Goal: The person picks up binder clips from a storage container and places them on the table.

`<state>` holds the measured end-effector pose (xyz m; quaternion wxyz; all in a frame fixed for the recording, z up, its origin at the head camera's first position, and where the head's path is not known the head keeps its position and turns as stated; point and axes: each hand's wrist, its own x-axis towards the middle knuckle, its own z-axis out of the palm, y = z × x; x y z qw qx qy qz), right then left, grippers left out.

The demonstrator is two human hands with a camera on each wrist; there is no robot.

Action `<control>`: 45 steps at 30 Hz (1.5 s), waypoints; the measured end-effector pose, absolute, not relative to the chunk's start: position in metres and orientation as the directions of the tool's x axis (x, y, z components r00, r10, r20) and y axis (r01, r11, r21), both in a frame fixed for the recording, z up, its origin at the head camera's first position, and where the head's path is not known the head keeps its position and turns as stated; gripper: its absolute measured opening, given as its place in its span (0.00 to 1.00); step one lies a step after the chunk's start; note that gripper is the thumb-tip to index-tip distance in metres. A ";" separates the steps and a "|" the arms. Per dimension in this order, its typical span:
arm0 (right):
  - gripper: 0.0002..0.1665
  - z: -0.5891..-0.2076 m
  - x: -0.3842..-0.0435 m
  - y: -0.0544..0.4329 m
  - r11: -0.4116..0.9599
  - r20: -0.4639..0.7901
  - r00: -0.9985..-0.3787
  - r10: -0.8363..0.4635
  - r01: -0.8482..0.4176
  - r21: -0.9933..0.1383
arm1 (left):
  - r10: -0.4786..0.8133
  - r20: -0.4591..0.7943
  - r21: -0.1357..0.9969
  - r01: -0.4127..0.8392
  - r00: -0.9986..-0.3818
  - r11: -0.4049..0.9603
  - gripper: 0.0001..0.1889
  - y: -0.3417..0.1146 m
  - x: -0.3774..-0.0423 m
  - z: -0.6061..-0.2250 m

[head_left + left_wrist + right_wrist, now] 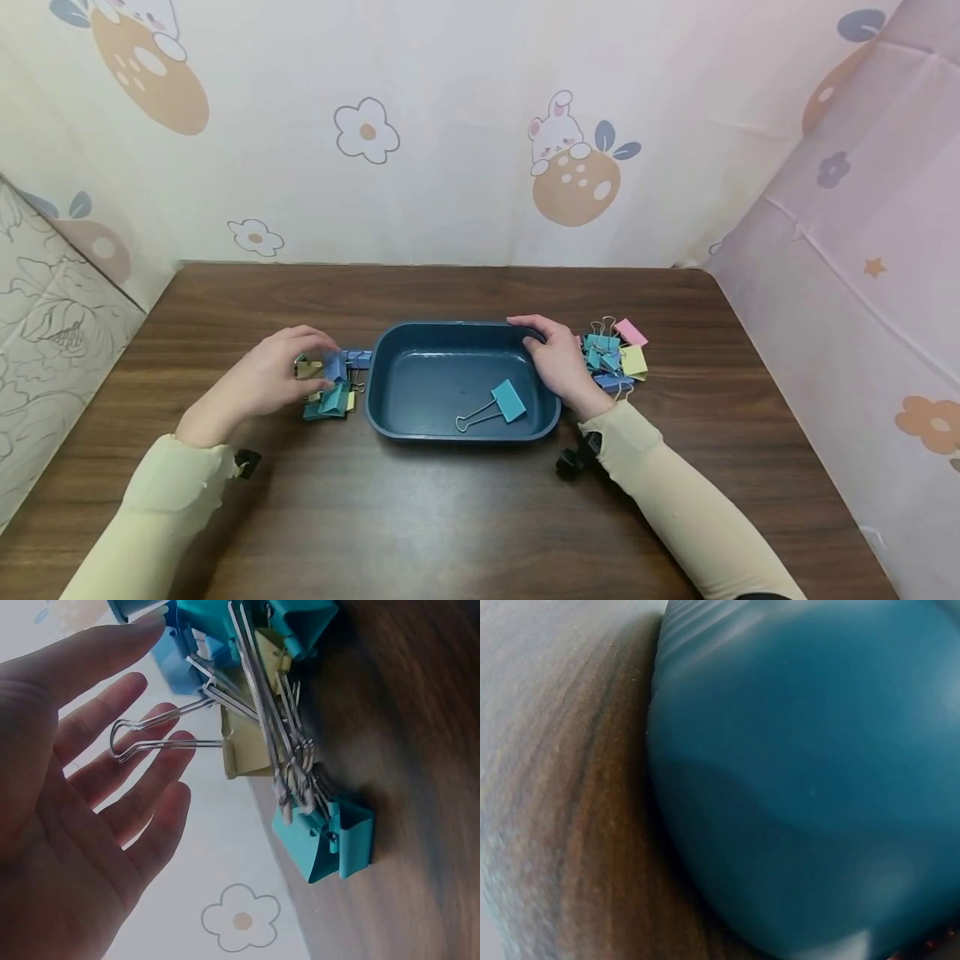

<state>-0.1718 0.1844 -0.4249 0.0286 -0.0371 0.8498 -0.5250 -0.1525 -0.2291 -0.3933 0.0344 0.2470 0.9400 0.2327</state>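
My left hand (281, 371) reaches over a left pile of binder clips, thumb and fingers spread around a blue binder clip (335, 367). In the left wrist view a gap shows between thumb and fingers; contact with that clip is unclear. An olive-yellow binder clip (247, 739) and a teal binder clip (322, 840) lie close to those fingers. My right hand (558, 362) grips the far right corner of a dark blue tray (431, 429), thumb on the inner side. One teal binder clip (509, 401) lies in the tray. The right wrist view shows mostly the tray's outer wall (802, 772).
Right of the tray lies another pile of binder clips (600, 354), with pink and yellow ones (633, 360) at its edge. The brown wooden table (450, 517) meets a patterned curtain (450, 208) at the back and sides.
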 end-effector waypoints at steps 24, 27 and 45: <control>0.22 -0.424 -0.173 0.184 0.452 -0.028 -0.995 -0.096 -0.018 -0.892 | 0.661 0.205 0.515 0.654 -0.722 0.554 0.20 -0.143 -0.152 -0.343; 0.22 -0.424 -0.173 0.185 0.452 -0.025 -0.995 -0.096 -0.021 -0.892 | 0.666 0.153 0.476 0.645 -0.730 0.597 0.22 -0.121 -0.151 -0.346; 0.22 -0.424 -0.173 0.184 0.446 -0.035 -0.994 -0.100 -0.013 -0.895 | 0.704 -0.005 0.469 0.620 -0.711 0.629 0.31 -0.033 -0.136 -0.382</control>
